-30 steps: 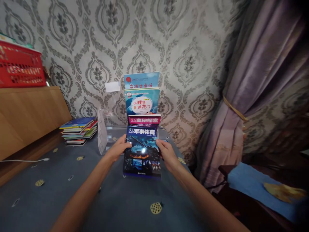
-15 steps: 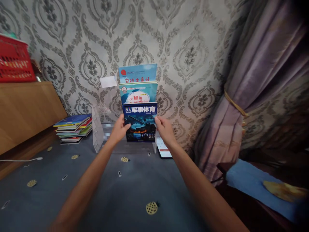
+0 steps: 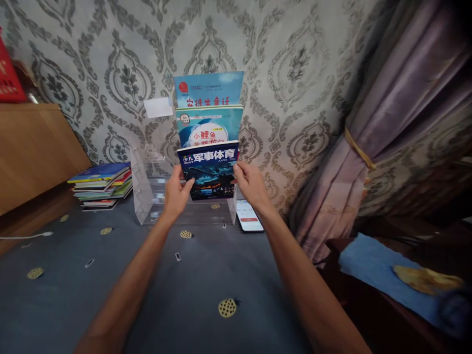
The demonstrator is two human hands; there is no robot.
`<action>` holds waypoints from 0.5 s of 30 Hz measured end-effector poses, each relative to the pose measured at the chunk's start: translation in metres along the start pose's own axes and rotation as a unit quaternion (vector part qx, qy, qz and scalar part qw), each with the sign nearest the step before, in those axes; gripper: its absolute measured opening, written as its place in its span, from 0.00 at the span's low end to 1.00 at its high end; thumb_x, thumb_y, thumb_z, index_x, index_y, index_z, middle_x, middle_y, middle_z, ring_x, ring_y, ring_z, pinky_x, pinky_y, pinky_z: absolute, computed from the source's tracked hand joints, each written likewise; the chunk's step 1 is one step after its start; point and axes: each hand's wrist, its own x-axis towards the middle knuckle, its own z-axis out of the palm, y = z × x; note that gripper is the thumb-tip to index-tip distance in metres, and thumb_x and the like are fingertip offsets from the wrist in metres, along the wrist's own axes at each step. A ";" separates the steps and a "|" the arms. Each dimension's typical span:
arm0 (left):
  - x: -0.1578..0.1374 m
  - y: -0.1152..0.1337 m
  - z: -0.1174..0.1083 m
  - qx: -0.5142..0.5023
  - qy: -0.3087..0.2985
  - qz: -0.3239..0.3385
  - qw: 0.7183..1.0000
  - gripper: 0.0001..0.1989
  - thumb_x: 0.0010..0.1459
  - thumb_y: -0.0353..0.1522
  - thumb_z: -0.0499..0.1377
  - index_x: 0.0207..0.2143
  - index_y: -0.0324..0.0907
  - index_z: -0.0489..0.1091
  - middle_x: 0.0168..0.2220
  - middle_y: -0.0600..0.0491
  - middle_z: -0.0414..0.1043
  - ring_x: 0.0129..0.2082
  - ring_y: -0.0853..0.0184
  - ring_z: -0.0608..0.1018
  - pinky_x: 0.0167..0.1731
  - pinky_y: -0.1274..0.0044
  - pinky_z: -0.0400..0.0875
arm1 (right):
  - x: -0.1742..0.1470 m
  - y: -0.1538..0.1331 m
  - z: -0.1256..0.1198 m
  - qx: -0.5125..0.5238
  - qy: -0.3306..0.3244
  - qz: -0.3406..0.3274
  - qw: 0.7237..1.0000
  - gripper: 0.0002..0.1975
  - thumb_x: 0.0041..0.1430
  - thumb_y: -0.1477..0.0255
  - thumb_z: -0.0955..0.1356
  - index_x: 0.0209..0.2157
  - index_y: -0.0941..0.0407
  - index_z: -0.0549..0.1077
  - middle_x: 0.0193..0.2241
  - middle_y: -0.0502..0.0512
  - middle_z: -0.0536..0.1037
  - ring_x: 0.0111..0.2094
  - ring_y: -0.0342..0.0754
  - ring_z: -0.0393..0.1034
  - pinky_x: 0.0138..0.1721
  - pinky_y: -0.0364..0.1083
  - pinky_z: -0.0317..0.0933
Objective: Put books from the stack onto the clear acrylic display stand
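Note:
A dark blue book (image 3: 212,172) with a tank on its cover is between my two hands, tilted, its top edge towards me. My left hand (image 3: 176,192) grips its left edge, thumb on the cover. On the right edge my right hand (image 3: 252,187) is closed, its fingers partly behind the book. Behind it a teal book (image 3: 212,123) and a light blue book (image 3: 210,88) stand upright, one higher than the other. They stand in a clear tiered rack (image 3: 140,189), whose lower front step shows below the dark book.
Left of the rack lies a stack of books (image 3: 101,184). A phone (image 3: 251,219) with a lit screen lies by the rack's right side. A white cable (image 3: 27,237) and a wooden cabinet (image 3: 40,152) are at the left. A purple curtain (image 3: 332,196) hangs on the right.
The dark blue book has come up off the rack's front step and tilted, with both hands still on it. The view has shifted slightly.

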 end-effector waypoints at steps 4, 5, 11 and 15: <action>0.000 0.001 -0.005 0.075 -0.010 0.011 0.997 0.09 0.59 0.31 0.59 0.42 0.44 0.65 0.36 0.54 0.72 0.31 0.68 0.74 0.32 0.75 0.71 | 0.001 -0.001 -0.009 -0.015 -0.046 0.013 0.999 0.18 0.65 0.55 0.60 0.29 0.53 0.64 0.27 0.52 0.69 0.29 0.52 0.75 0.24 0.45 0.59; 0.000 0.001 -0.006 0.093 -0.013 0.010 0.996 0.09 0.59 0.31 0.59 0.42 0.44 0.65 0.35 0.54 0.72 0.31 0.67 0.74 0.32 0.74 0.70 | 0.001 0.000 -0.011 -0.030 -0.058 0.014 0.998 0.17 0.65 0.57 0.59 0.28 0.53 0.63 0.26 0.52 0.69 0.28 0.52 0.75 0.24 0.44 0.59; -0.003 0.000 -0.007 0.158 -0.036 -0.003 0.987 0.10 0.58 0.28 0.60 0.42 0.44 0.65 0.31 0.55 0.70 0.30 0.64 0.75 0.32 0.73 0.69 | 0.003 0.010 -0.016 -0.138 -0.112 -0.011 0.984 0.14 0.66 0.66 0.59 0.27 0.53 0.65 0.26 0.55 0.75 0.31 0.52 0.73 0.31 0.46 0.60; -0.003 -0.001 -0.007 0.175 -0.053 -0.002 0.983 0.10 0.58 0.28 0.60 0.42 0.44 0.64 0.29 0.56 0.69 0.28 0.65 0.74 0.31 0.73 0.67 | 0.004 0.016 -0.015 -0.161 -0.120 -0.021 0.979 0.14 0.66 0.66 0.59 0.29 0.54 0.70 0.28 0.57 0.78 0.32 0.52 0.71 0.35 0.47 0.61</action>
